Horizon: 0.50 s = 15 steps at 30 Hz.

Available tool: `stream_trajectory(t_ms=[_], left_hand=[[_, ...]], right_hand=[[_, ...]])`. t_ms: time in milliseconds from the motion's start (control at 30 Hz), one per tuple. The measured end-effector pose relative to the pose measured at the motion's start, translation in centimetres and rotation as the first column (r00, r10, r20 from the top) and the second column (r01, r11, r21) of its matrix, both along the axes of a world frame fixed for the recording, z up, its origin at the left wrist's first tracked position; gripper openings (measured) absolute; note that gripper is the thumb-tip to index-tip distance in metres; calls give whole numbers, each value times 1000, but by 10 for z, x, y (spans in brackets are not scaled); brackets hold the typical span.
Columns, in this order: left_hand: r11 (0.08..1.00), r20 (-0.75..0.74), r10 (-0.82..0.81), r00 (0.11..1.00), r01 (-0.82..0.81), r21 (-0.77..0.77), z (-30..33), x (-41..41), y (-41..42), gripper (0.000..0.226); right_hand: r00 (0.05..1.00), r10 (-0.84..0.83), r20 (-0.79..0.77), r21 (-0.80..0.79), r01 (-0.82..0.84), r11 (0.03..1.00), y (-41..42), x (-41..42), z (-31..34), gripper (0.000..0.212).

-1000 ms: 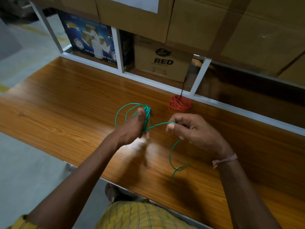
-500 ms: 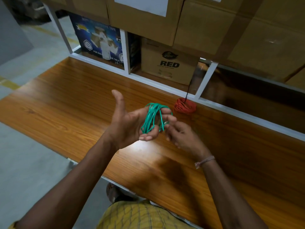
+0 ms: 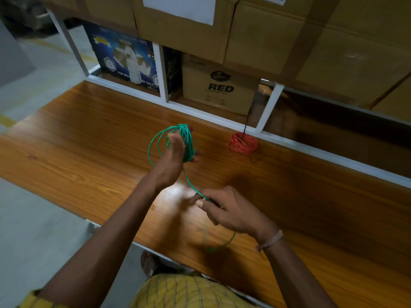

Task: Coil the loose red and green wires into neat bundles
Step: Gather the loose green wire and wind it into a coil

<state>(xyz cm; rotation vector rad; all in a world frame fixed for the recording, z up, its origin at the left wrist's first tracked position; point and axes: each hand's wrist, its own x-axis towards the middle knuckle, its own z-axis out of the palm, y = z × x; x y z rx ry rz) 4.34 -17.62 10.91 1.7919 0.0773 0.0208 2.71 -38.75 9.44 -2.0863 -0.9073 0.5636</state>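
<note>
My left hand (image 3: 175, 156) is gripping the green wire (image 3: 188, 141) coil above the tabletop (image 3: 89, 134); my right hand (image 3: 231, 210) is pinching its trailing strand nearer the front edge.

1. Wooden worktop (image 3: 89, 138): orange-brown grain, glossy, with a glare patch near its front edge.
2. White metal frame (image 3: 200, 114) ran along the worktop's back edge.
3. Red wire coil (image 3: 243, 144) lay flat on the worktop, tight against the back edge, right of centre.
4. A thin dark strand (image 3: 255, 160) lay on the wood just beside the coil's front right.
</note>
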Motion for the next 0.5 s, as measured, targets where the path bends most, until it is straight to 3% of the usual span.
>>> stream_trajectory(t_ms=[67, 167, 367, 500], left_hand=[[981, -50, -47, 998, 55, 188, -8, -3, 6, 140], [945, -87, -135, 987, 155, 287, -13, -12, 7, 135], [894, -237, -405, 883, 437, 100, -5, -33, 0, 124], [839, -203, -542, 815, 540, -72, 14, -42, -1, 110]], right_hand=[[999, -13, 53, 40, 11, 999, -8, 4, 12, 18], [994, -78, 75, 92, 71, 993, -26, 20, 32, 14], [978, -209, 0, 177, 206, 962, -52, 52, 52, 10], [960, -275, 54, 200, 260, 945, -55, 68, 47, 7]])
